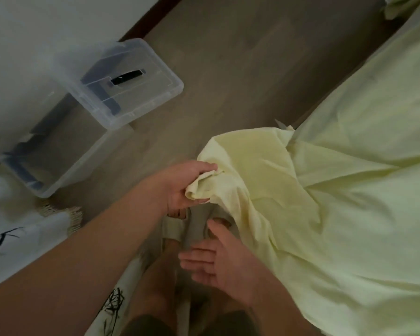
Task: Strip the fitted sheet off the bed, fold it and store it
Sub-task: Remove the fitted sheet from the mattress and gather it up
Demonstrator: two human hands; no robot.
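Head camera is looking down at our hands beside the bed. Our left hand (180, 187) is clenching a bunched corner of the pale yellow-green fitted sheet (337, 190), with the fingers curled over the top of the wad and the thumb pressing in from below. It is lifting that corner out over the floor. From there the cloth is running back in loose folds and wrinkles onto the bed (398, 275), which is filling the right side of the view.

Our right hand (218, 260) is hanging lower, released, with the palm showing, the fingers straight and slightly spread, and nothing in it. It is hovering just beside the drooping edge of the sheet, and we cannot tell whether the thumb is brushing the cloth.

A grey-brown wood floor (228, 69) is stretching under everything. On it, to the left, a clear plastic storage box (46, 151) is standing near the white wall (34, 32). Its clear lid (136, 76) is lying tilted across the far end of the box. A white fabric with black branch print (22, 243) is lying at lower left, and a woven fringe (68, 214) is showing at its edge.
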